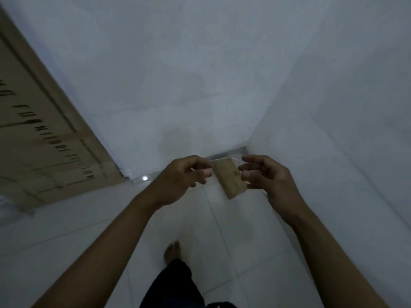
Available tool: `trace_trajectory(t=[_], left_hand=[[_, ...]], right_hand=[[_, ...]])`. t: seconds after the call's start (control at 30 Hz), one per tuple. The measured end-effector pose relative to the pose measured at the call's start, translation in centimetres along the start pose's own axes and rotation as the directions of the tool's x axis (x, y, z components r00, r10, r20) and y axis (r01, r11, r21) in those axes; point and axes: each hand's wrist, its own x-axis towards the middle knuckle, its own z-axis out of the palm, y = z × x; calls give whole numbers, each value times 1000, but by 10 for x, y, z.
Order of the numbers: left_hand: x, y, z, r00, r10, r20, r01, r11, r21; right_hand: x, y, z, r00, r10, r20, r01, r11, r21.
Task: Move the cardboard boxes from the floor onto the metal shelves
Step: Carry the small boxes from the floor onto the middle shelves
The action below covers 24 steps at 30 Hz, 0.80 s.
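Down in the corner of the room, a small cardboard box (pixel 230 180) sits on the white floor (pixel 66 230), close to where the two walls meet. A thin white cord (pixel 236 160) lies just behind it.

The left hand (pixel 180 181) and the right hand (pixel 266 176) reach out, one on each side of the small box. Both hands are half open, with the fingers bent a little, and they hold nothing. The fingertips look very near the box, but I cannot tell if they touch it.

A big flat cardboard box (pixel 40 134) leans on the wall at the left, with its bottom edge on the floor. One bare foot (pixel 172 250) stands on the tiles.

No metal shelves show from this view. It looks like the job is far from done: the small box has yet to be picked up, and the big one waits too.
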Motion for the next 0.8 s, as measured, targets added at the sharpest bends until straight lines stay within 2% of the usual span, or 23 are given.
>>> trace_trajectory(t=[0.2, 0.33, 0.5, 0.6, 0.8], left_hand=[[120, -28, 37, 986, -167, 16, 168, 985, -41], [196, -75, 78, 959, -282, -30, 279, 956, -91], [300, -186, 131, 884, -433, -175, 401, 896, -193], [358, -258, 163, 812, -534, -237, 460, 834, -304], [457, -415, 224, 742, -642, -194, 552, 749, -366]], right_hand=[[89, 54, -68, 991, 131, -26, -133, 987, -92], [167, 122, -105, 980, 197, 2, -194, 970, -147], [280, 264, -134, 970, 232, 68, -213, 953, -217], [336, 352, -146, 941, 313, 131, -265, 919, -294], [429, 521, -156, 901, 361, 241, -252, 887, -386]])
